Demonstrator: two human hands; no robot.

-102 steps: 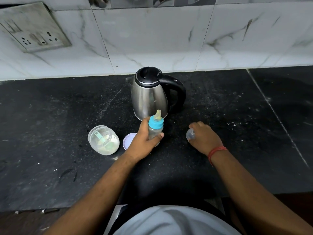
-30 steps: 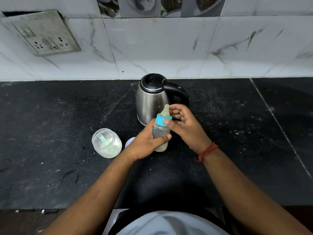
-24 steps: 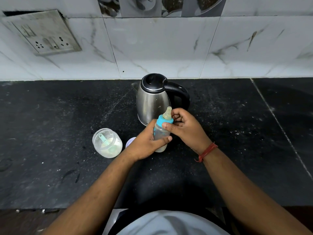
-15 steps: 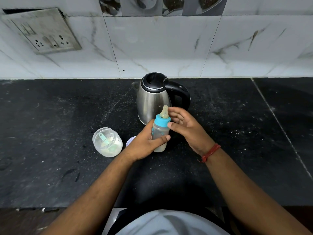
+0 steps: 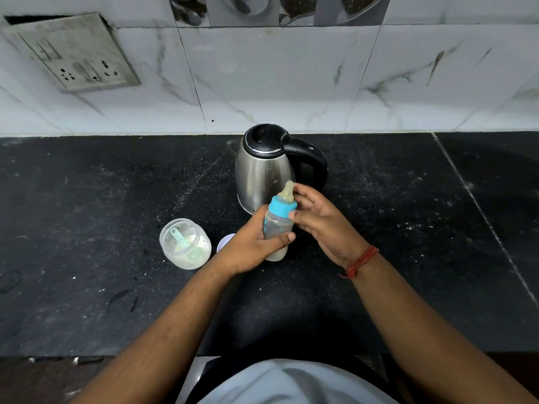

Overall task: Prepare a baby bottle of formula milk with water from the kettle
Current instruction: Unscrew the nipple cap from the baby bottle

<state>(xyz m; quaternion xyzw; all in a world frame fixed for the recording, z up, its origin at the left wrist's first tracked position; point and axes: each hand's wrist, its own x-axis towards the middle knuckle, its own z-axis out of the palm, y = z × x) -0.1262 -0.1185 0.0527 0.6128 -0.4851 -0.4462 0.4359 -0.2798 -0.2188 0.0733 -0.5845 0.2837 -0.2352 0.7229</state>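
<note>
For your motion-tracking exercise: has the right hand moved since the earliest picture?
Yes. The right hand has gone from the counter up and left to the baby bottle, nearer the kettle.

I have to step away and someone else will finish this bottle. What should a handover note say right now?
Left hand: gripping the bottle, upright on the counter.
Right hand: open, fingers at the blue cap, not clamped on it.
Kettle: lid shut, just behind the bottle.
Formula jar: open, scoop inside, left of the bottle; its lid lies between them.
Done: cap and teat are on; pale liquid sits in the bottle's bottom.
Left: check the cap is tight, shake to mix, close the jar.
</note>
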